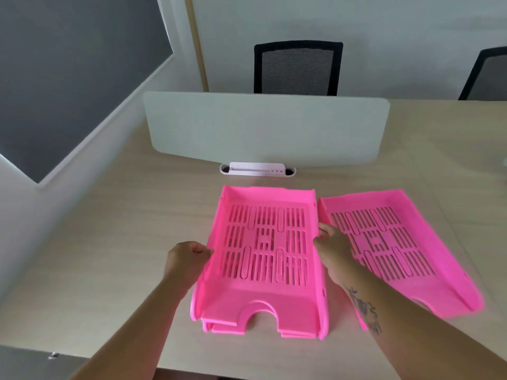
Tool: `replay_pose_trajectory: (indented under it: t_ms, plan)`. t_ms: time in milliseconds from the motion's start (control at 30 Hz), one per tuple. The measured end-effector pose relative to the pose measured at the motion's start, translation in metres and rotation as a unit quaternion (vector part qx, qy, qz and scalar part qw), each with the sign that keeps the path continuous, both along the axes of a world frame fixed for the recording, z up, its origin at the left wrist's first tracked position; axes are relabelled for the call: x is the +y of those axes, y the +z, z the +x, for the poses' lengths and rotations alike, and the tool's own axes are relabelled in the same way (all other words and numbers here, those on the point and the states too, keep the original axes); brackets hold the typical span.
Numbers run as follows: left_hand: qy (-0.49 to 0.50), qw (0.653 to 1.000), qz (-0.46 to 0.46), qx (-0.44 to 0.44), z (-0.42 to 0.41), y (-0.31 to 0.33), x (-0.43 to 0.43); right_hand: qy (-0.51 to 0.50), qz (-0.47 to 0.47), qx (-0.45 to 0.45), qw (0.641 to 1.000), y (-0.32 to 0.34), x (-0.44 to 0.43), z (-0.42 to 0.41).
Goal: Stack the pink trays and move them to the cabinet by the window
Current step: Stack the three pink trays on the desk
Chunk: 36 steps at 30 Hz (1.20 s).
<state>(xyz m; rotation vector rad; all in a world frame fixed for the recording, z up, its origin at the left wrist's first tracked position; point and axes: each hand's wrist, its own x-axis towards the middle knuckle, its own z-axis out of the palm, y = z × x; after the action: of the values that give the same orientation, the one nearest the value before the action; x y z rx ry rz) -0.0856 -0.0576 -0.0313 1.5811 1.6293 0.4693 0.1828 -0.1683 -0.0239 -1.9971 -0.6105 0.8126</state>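
A stack of pink slotted trays [263, 294] sits on the desk in front of me, with the edges of lower trays showing under the top one at the front. My left hand [188, 257] grips the top tray's left wall. My right hand [333, 249] grips its right wall. A single pink tray [419, 259] lies flat just to the right of the stack, almost touching it, partly hidden by my right forearm.
The trays rest on a light wooden desk [115, 256]. A white divider panel [266, 127] stands behind them, with a white cable port [258, 170] at its base. Two black mesh chairs [297, 68] stand beyond the desk. A wall runs along the left.
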Motion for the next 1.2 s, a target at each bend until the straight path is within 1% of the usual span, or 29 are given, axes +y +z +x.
replay_pose_trajectory:
  t_ms: [167, 267, 333, 367, 433, 500, 567, 667, 733, 833, 900, 1000, 1100, 1200]
  plan:
    - [0.018, 0.999, -0.001, -0.032, 0.027, -0.019, -0.064, 0.055, -0.012, -0.033, 0.998, -0.008, -0.058, 0.031]
    - [-0.004, 1.0, -0.024, -0.017, 0.035, -0.028, -0.082, 0.062, -0.008, -0.029, 0.998, -0.012, -0.08, 0.039]
    - [-0.02, 0.997, -0.065, -0.036, 0.04, -0.033, -0.09, 0.066, -0.024, -0.022, 0.997, -0.018, -0.091, 0.039]
    - [-0.02, 0.993, -0.1, -0.066, 0.044, -0.034, -0.094, 0.058, -0.039, -0.002, 0.998, -0.023, -0.096, 0.037]
    - [-0.006, 0.983, -0.146, -0.111, 0.05, -0.04, -0.102, 0.003, -0.059, 0.066, 0.996, -0.034, -0.105, 0.032]
    - [0.024, 0.98, -0.159, -0.114, 0.057, -0.045, -0.107, -0.063, -0.071, 0.114, 0.989, -0.039, -0.111, 0.028]
    - [0.045, 0.98, -0.161, -0.112, 0.063, -0.048, -0.108, -0.094, -0.071, 0.124, 0.985, -0.036, -0.112, 0.026]
    - [0.042, 0.979, -0.157, -0.127, 0.066, -0.048, -0.096, -0.121, -0.051, 0.13, 0.983, -0.03, -0.104, 0.025]
    - [0.042, 0.979, -0.153, -0.127, 0.065, -0.046, -0.085, -0.117, -0.055, 0.136, 0.982, -0.028, -0.094, 0.021]
    - [0.028, 0.982, -0.148, -0.112, 0.067, -0.042, -0.067, -0.064, -0.068, 0.139, 0.986, -0.032, -0.077, 0.025]
    - [0.025, 0.979, -0.155, -0.126, 0.071, -0.042, -0.054, -0.036, -0.079, 0.123, 0.989, -0.039, -0.067, 0.033]
    - [0.032, 0.976, -0.167, -0.138, 0.07, -0.042, -0.053, 0.018, -0.086, 0.037, 0.995, -0.053, -0.074, 0.029]
    - [0.023, 0.984, -0.119, -0.13, 0.048, -0.051, -0.078, 0.054, -0.081, -0.02, 0.995, -0.075, -0.099, 0.003]
    - [0.019, 0.986, -0.06, -0.157, 0.028, -0.057, -0.094, 0.057, -0.042, -0.05, 0.996, -0.091, -0.106, -0.014]
